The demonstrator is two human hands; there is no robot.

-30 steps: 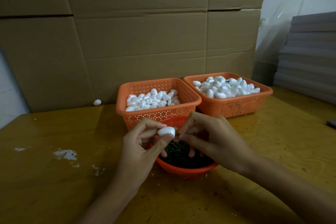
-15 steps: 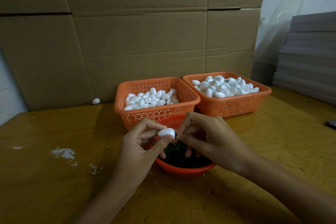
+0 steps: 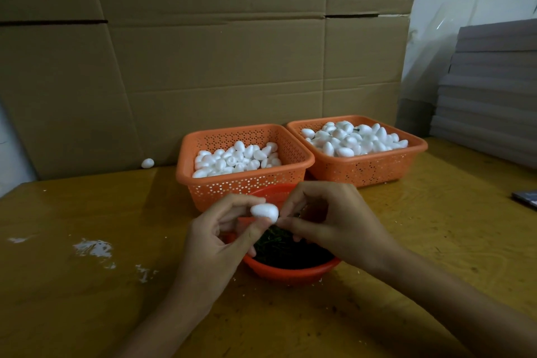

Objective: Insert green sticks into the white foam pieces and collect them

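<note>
Barely changed from 0.5 s ago: fingers of the left hand (image 3: 213, 241) still pinch the foam piece (image 3: 264, 210) above the bowl (image 3: 290, 272) of green sticks (image 3: 280, 245); fingers of the right hand (image 3: 337, 225) meet its end, grasp unclear.

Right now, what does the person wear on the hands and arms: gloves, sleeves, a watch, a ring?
Nothing that shows. The left hand and the right hand are bare, without gloves. Both forearms are bare as far as the frame's edge; no sleeve, watch, bracelet or ring is visible. The dim light could hide small marks.
</note>
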